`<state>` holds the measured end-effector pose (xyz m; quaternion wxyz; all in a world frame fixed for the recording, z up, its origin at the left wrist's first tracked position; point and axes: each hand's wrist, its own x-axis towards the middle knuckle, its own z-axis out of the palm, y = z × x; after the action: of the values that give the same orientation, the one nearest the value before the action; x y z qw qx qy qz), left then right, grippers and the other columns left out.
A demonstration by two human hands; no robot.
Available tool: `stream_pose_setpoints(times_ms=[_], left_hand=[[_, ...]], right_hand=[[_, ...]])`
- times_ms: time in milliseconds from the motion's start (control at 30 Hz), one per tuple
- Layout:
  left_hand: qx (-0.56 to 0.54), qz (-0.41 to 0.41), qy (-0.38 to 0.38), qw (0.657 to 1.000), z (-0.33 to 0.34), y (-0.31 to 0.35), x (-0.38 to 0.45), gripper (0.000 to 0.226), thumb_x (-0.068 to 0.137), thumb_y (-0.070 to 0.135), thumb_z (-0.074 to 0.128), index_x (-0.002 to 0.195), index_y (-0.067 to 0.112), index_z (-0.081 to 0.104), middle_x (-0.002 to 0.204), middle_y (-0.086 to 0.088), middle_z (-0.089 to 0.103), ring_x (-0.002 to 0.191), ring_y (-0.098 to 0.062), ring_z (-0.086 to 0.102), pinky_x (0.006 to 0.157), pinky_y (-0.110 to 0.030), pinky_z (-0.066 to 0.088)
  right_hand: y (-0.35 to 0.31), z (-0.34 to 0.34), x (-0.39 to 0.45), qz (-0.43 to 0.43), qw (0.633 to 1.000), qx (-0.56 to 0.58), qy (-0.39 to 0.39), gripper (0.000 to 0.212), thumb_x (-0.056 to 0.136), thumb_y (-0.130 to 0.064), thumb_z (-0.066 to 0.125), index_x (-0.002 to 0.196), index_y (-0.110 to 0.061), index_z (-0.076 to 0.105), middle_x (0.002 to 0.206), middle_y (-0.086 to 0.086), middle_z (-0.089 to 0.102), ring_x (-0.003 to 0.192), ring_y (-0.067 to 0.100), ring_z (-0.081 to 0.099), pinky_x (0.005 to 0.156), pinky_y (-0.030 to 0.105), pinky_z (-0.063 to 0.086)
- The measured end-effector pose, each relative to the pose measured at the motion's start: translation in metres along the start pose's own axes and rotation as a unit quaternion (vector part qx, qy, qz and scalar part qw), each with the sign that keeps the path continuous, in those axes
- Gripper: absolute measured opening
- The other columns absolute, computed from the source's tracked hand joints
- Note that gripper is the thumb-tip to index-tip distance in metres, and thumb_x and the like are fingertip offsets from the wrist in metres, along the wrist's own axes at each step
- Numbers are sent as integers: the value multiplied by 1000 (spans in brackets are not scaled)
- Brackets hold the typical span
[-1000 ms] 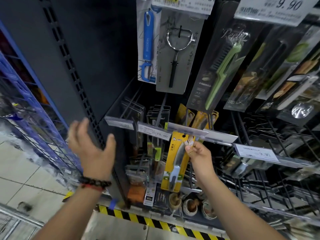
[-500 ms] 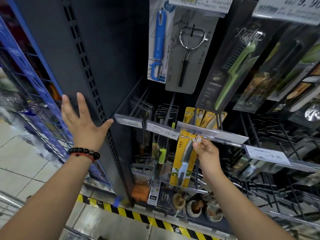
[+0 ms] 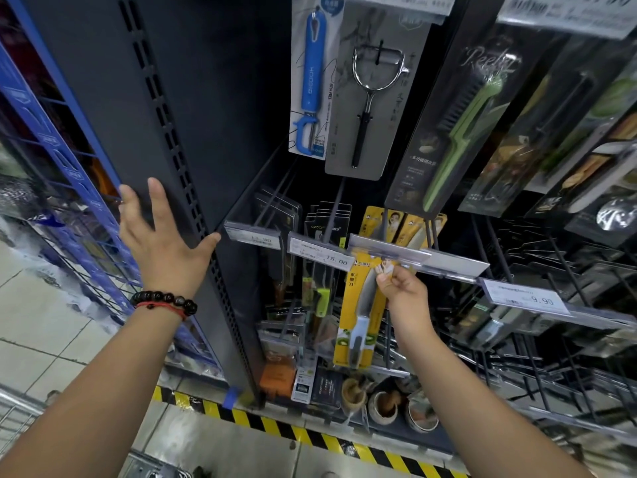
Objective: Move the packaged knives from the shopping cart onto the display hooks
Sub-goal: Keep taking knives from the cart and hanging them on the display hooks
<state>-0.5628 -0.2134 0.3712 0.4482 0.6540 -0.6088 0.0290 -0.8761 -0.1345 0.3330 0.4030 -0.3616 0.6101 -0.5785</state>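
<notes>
Nearest the camera, the corner of a wire shopping cart (image 3: 17, 414) shows at the lower left, its thin metal bars over pale floor tile; no packages can be seen in the part that shows.

The right hand (image 3: 401, 291) pinches the upper edge of a packaged knife (image 3: 360, 315) between thumb and fingertips, just under a clear plastic price strip (image 3: 389, 251). The pack is a long yellow card under a glossy blister, with a pale blade and a grey-and-green handle, and it hangs nearly upright. Whether its hang-hole is already on the display hook (image 3: 427, 232) cannot be told, since the strip covers that spot.

To do this step well, I judge the hand should keep the card square to the prong, steer the hole onto the tip behind the strip, then slide the pack back toward the matching yellow packs (image 3: 403, 224) before letting go. A tilted card would likely snag on the strip.

The left hand (image 3: 165, 243) is spread open, holding nothing, palm toward the dark slotted steel upright (image 3: 186, 188) of the shelving, thumb near its edge; a band of dark beads circles the wrist.

Further back, slim rods carry flat cards: a blue peeler (image 3: 312, 84), a chrome loop peeler (image 3: 370, 94), a green-handled tool (image 3: 458, 139).
</notes>
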Motion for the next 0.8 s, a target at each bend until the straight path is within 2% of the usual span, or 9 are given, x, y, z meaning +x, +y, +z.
stream_pose_setpoints(times_ms=[100,233,400,533,667,800], left_hand=[[0,3,1,1000,-1,-1,0,112,72,31,83,153,26,7,158,-22,0,144,-45,5,116,-53,7],[3,7,1,1000,-2,0,0,111,72,31,83,153,26,7,158,-23,1,142,-46,7,116,-54,11],[4,7,1,1000,-2,0,-1,111,72,32,83,153,27,7,158,-22,1,142,-47,8,116,-55,11],[4,3,-4,1000,-3,1,-1,111,73,32,83,153,25,7,158,-23,0,143,-47,7,116,-54,10],[5,1,-7,1000,-3,1,-1,111,73,31,82,153,25,6,158,-22,-1,143,-45,6,116,-53,9],[6,-3,-4,1000,-2,1,-1,111,73,31,82,153,25,5,159,-22,-2,144,-45,5,116,-53,8]], right_hand=[[0,-1,-3,2,1000,11,12,15,97,-6,53,103,-8,67,94,1,68,89,15,62,85,25,47],[3,-8,-6,8,999,31,38,15,98,-8,53,102,-8,68,101,6,69,96,19,62,96,37,46],[-6,-7,-5,1,999,21,38,16,98,-10,54,89,-11,68,91,7,66,91,21,61,96,40,46],[-1,-6,-5,5,999,13,44,16,97,-9,54,102,-6,68,97,7,68,92,18,61,91,32,45],[5,-7,0,8,999,1,45,18,98,-10,54,107,-2,68,99,6,68,92,16,61,86,27,45],[8,-3,16,24,998,-30,45,21,99,-16,52,111,-5,65,104,8,69,100,23,63,93,35,46]])
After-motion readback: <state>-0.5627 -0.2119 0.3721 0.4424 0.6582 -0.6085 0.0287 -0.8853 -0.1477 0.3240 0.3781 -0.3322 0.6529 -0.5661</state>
